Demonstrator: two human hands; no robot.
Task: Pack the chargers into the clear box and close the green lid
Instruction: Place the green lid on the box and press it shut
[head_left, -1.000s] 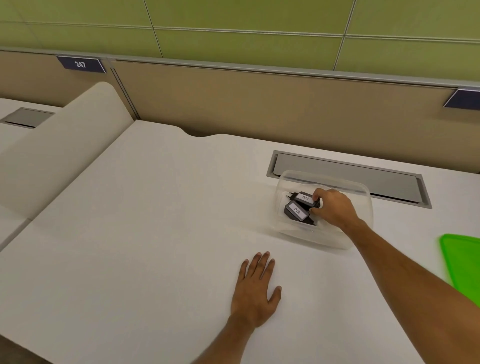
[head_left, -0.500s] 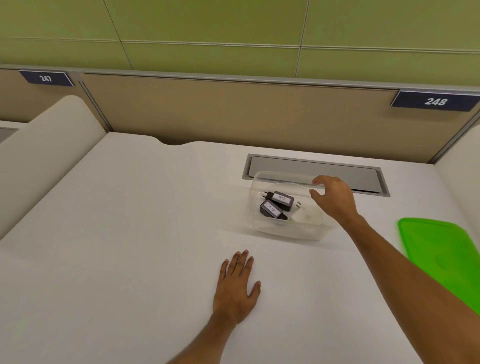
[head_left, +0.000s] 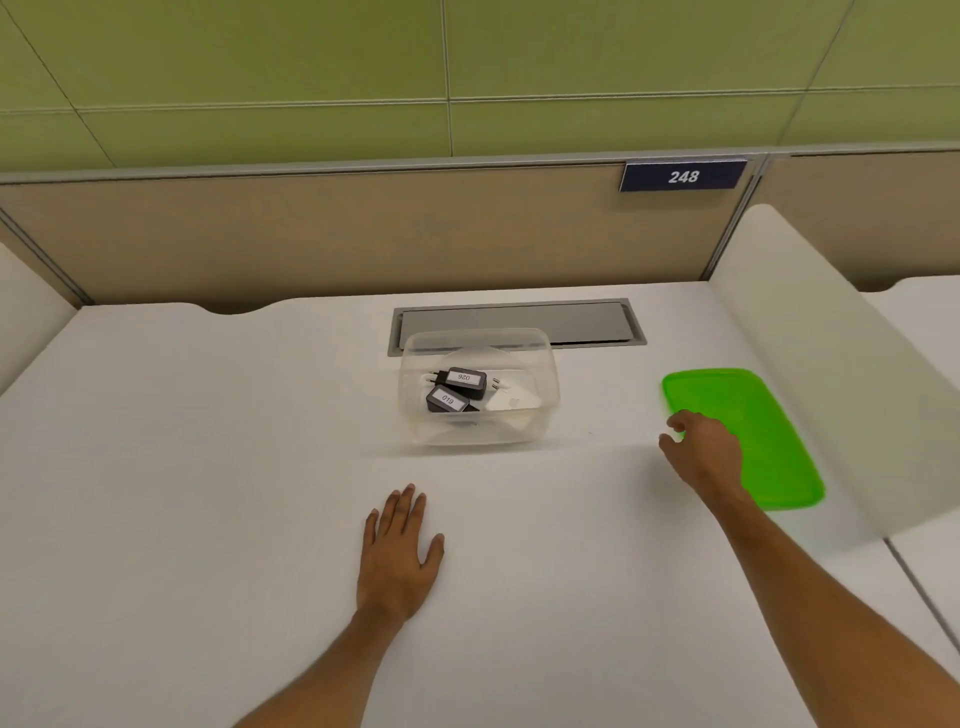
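Spanning most of the view, white table (head_left: 182, 467), bounded at the back by a tan partition (head_left: 311, 234) under a green panelled wall (head_left: 260, 62). White curved divider (head_left: 810, 364) rises along the table's right side. Dark number plate (head_left: 682, 176) reading 248 on the partition's top right. Grey cable hatch (head_left: 582, 322) set flush into the table near the back edge.

Green lid (head_left: 763, 431) lies flat on the table, right of centre, against the foot of the divider, well apart from the box. Clear box (head_left: 535, 426) stands upright and open at mid-table, its far rim overlapping the front edge of the hatch.

Inside the box: two black chargers side by side, one labelled 026 (head_left: 460, 382) toward the back with its prongs pointing left, one labelled 019 (head_left: 447, 401) just in front, touching it. White charger (head_left: 511, 400) to their right, hard to make out through the plastic.

Right hand (head_left: 704, 449) at the lid's near-left edge, fingers (head_left: 680, 418) curled loosely over the rim; cannot tell whether they have gripped it. Left hand (head_left: 397, 556) flat on the table, palm down, fingers stretched and together, thumb out to the side, holding nothing, in front of the box and apart from it.
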